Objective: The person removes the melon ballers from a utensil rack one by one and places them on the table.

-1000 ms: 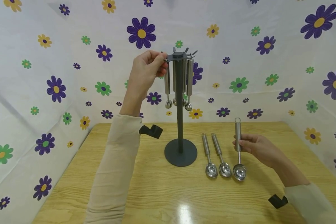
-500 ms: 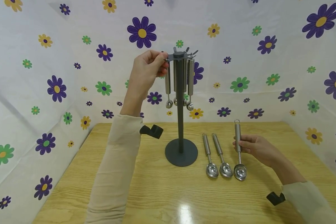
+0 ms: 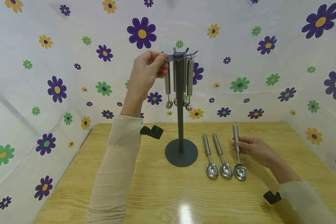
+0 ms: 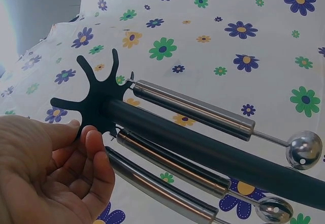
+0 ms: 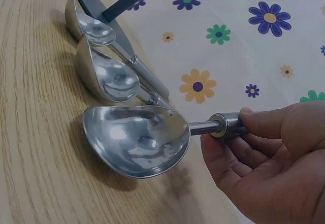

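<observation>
My left hand (image 3: 149,70) pinches one arm of the star-shaped top (image 4: 99,99) of a dark grey utensil stand (image 3: 180,118). A steel scoop (image 3: 167,81) hangs right beside these fingertips, and several more hang around the pole. Over the table's right side, my right hand (image 3: 256,149) pinches the steel handle of a larger scoop (image 5: 142,140) between thumb and fingers. Its bowl is low over the wood, cavity up; whether it touches cannot be told. Two similar scoops, a nearer one (image 3: 226,170) and a farther one (image 3: 212,170), lie side by side to its left.
The stand's round base (image 3: 181,158) rests on the wooden table (image 3: 145,193), left of the lying scoops. A white cloth (image 3: 81,62) with printed flowers hangs behind and at both sides. A black wrist mount (image 3: 154,132) juts from the left sleeve.
The right hand has shifted slightly left and down, and the handle of its scoop now leans to the left. The left hand has kept its place at the stand's top.
</observation>
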`<act>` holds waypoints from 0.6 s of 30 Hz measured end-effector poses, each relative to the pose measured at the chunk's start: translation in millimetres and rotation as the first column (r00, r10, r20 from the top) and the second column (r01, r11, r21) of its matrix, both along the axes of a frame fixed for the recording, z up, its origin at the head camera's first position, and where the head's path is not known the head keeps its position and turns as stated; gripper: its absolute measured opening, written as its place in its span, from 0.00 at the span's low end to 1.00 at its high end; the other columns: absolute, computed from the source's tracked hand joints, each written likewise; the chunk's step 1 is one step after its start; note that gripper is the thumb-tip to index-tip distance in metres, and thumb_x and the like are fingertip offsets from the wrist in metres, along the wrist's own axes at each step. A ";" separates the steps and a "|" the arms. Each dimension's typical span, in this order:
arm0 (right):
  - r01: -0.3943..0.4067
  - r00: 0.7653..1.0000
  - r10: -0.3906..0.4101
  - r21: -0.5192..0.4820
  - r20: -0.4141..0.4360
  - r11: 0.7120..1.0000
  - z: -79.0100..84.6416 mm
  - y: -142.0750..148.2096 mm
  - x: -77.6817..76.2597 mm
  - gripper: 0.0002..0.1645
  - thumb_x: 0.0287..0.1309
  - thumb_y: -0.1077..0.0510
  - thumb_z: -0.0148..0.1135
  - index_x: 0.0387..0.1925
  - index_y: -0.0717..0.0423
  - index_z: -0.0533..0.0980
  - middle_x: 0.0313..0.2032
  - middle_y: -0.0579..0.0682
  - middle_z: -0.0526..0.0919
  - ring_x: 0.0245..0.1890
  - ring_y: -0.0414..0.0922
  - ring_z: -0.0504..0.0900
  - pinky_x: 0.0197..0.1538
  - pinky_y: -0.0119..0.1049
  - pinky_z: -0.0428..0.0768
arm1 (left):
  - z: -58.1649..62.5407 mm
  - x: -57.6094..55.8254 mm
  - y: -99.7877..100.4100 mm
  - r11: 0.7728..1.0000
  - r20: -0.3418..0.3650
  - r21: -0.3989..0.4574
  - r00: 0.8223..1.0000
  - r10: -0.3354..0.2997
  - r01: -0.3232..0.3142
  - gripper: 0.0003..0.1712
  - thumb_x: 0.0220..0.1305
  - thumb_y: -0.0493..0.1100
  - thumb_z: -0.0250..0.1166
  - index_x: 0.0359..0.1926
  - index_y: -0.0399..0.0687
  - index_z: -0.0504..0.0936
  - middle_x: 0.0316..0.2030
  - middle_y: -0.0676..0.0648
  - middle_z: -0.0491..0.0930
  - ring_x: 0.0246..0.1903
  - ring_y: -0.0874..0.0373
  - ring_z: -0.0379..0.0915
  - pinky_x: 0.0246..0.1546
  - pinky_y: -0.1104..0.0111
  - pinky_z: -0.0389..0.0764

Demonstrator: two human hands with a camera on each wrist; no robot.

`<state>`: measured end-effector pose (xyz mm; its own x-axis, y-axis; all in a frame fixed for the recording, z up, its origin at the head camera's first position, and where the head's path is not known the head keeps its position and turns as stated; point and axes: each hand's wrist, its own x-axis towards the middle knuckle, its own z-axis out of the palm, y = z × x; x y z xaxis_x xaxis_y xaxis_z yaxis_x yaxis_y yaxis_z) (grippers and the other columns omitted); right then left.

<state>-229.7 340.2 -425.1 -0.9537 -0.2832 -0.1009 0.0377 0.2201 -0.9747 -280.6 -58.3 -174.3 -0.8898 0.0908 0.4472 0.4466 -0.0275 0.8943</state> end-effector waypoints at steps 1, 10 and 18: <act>0.005 1.000 -0.005 0.003 0.005 1.000 -1.2 0.3 -0.6 0.28 0.80 0.58 0.51 0.66 0.80 0.65 0.53 0.53 0.85 0.53 0.42 0.84 0.56 0.31 0.82 | -0.2 0.0 0.1 1.000 -0.001 -0.001 1.000 0.002 -0.002 0.06 0.76 0.39 0.62 0.44 0.38 0.79 0.32 0.45 0.79 0.30 0.57 0.77 0.41 0.72 0.84; 0.037 0.999 -0.038 0.044 0.032 0.998 -9.4 -1.5 -6.1 0.32 0.80 0.59 0.51 0.69 0.83 0.58 0.62 0.67 0.74 0.49 0.36 0.82 0.54 0.28 0.81 | -0.5 0.3 0.2 1.000 -0.004 0.002 1.000 0.002 -0.002 0.06 0.76 0.39 0.62 0.44 0.39 0.79 0.32 0.45 0.80 0.30 0.56 0.77 0.41 0.72 0.84; 0.057 0.998 -0.060 0.095 0.024 0.994 -13.9 -5.8 -8.4 0.32 0.81 0.57 0.50 0.69 0.83 0.60 0.65 0.74 0.67 0.47 0.32 0.79 0.54 0.25 0.79 | -0.6 -0.4 0.4 1.000 -0.003 -0.001 1.000 0.003 -0.003 0.07 0.76 0.40 0.62 0.44 0.39 0.79 0.32 0.45 0.80 0.30 0.56 0.78 0.40 0.72 0.84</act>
